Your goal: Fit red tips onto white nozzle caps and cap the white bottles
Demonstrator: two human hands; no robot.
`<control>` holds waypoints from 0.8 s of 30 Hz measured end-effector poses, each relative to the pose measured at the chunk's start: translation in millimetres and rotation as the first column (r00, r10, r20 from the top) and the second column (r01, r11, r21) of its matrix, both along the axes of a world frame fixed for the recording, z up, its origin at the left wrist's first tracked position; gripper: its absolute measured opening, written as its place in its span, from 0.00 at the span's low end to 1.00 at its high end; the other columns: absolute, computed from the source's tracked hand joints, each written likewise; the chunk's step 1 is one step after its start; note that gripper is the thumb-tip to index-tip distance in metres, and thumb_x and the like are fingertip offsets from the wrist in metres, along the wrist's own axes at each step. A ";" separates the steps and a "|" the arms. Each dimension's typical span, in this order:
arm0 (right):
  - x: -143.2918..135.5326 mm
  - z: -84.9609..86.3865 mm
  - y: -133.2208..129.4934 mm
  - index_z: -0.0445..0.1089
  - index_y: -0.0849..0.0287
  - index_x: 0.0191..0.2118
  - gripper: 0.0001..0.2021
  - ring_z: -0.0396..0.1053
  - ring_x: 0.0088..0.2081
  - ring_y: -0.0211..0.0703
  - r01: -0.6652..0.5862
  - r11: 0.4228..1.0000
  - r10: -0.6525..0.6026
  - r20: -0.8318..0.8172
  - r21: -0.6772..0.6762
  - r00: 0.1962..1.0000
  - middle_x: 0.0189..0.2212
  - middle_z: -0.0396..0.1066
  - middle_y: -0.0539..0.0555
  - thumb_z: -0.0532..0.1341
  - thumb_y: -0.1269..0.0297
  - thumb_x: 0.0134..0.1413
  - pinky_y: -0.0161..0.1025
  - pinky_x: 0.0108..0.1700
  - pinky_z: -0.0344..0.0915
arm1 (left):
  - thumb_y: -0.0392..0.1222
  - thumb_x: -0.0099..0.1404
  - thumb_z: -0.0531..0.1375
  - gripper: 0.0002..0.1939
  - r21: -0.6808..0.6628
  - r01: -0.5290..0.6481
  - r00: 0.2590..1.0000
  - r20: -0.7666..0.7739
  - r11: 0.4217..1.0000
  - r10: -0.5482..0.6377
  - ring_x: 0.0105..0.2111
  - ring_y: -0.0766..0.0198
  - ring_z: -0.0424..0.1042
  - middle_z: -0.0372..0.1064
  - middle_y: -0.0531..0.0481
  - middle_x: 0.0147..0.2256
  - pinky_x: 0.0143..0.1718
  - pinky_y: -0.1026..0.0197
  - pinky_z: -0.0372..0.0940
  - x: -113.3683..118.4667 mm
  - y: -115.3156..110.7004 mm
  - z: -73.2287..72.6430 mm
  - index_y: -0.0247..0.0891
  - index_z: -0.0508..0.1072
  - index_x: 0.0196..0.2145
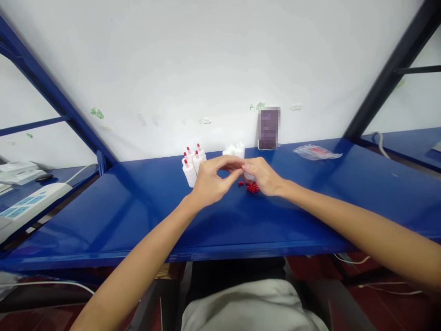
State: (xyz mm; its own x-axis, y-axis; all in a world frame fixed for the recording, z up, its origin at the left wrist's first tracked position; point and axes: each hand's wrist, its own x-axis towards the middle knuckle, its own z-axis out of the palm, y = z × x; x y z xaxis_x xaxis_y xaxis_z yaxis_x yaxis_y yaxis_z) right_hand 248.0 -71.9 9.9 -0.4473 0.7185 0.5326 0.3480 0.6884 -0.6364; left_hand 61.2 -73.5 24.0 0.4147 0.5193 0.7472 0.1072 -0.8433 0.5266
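My left hand (pixel 216 178) is closed, thumb and fingertips pinched together against the fingers of my right hand; whatever lies in the pinch is hidden. In my right hand (pixel 264 177) is a white bottle (pixel 248 176), of which only a small part shows under the curled fingers. Just below it, a small pile of red caps (pixel 252 187) lies on the blue table (pixel 148 207). Left of my hands stand several white bottles with red tips (pixel 189 170), upright in a cluster. Behind my hands are several white bottles (pixel 234 150) with no red visible, partly covered by my fingers.
A phone (pixel 268 128) leans against the white wall at the back. To its right lies a clear plastic bag (pixel 317 151) with something red inside. A power strip (pixel 31 207) is on the left, beyond the blue frame post (pixel 65 105). A dark post (pixel 382 78) rises on the right.
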 end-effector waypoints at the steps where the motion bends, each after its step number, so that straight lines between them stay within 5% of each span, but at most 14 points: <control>1: -0.4 1.4 -0.9 0.70 0.60 0.32 0.26 0.61 0.27 0.39 -0.008 1.000 0.008 0.023 0.009 1.000 0.23 0.64 0.50 0.46 0.46 0.67 0.37 0.32 0.57 | 0.35 0.65 0.62 0.08 0.012 0.001 1.000 -0.008 1.000 -0.001 0.34 0.65 0.78 0.79 0.49 0.37 0.40 0.62 0.74 0.2 1.1 -2.5 0.37 0.78 0.42; 4: -2.5 5.6 -3.8 0.73 0.60 0.36 0.22 0.62 0.28 0.40 -0.013 1.000 0.012 0.088 0.021 0.996 0.23 0.65 0.49 0.49 0.50 0.66 0.37 0.33 0.56 | 0.30 0.63 0.60 0.11 0.086 -0.022 1.000 -0.016 0.996 0.024 0.35 0.66 0.77 0.79 0.49 0.38 0.41 0.63 0.73 -0.6 2.9 -9.6 0.38 0.78 0.42; 11: -4.3 11.7 -9.6 0.65 0.58 0.28 0.11 0.61 0.28 0.40 0.019 0.999 -0.025 0.146 0.044 0.989 0.25 0.66 0.50 0.49 0.65 0.57 0.38 0.33 0.54 | 0.31 0.64 0.58 0.12 0.230 -0.071 0.991 -0.091 0.971 0.094 0.36 0.64 0.75 0.78 0.47 0.37 0.40 0.61 0.71 1.6 0.0 -19.2 0.38 0.76 0.44; 17: -5.3 15.1 -13.2 0.66 0.58 0.31 0.10 0.61 0.26 0.40 0.007 0.997 -0.020 0.177 0.072 0.984 0.24 0.67 0.50 0.50 0.61 0.56 0.38 0.31 0.54 | 0.40 0.68 0.58 0.07 0.339 -0.122 0.973 -0.146 0.933 0.180 0.26 0.67 0.69 0.75 0.49 0.30 0.32 0.63 0.67 -5.2 1.2 -20.9 0.38 0.76 0.39; 20: -6.7 14.8 -13.5 0.65 0.57 0.38 0.11 0.59 0.24 0.39 0.012 0.996 -0.024 0.143 0.084 0.989 0.23 0.67 0.48 0.51 0.57 0.59 0.38 0.31 0.54 | 0.42 0.68 0.58 0.08 0.257 -0.126 0.969 -0.174 0.958 0.174 0.22 0.69 0.64 0.71 0.52 0.25 0.28 0.64 0.63 -8.6 1.3 -21.6 0.37 0.76 0.35; 24: -7.3 15.1 -14.4 0.64 0.58 0.44 0.16 0.59 0.24 0.39 -0.026 0.996 0.010 0.170 0.091 0.985 0.24 0.66 0.47 0.49 0.52 0.64 0.38 0.31 0.54 | 0.41 0.68 0.58 0.10 0.046 -0.081 0.969 -0.232 0.996 0.089 0.20 0.71 0.62 0.70 0.55 0.25 0.27 0.66 0.61 -10.0 -2.1 -16.2 0.39 0.76 0.44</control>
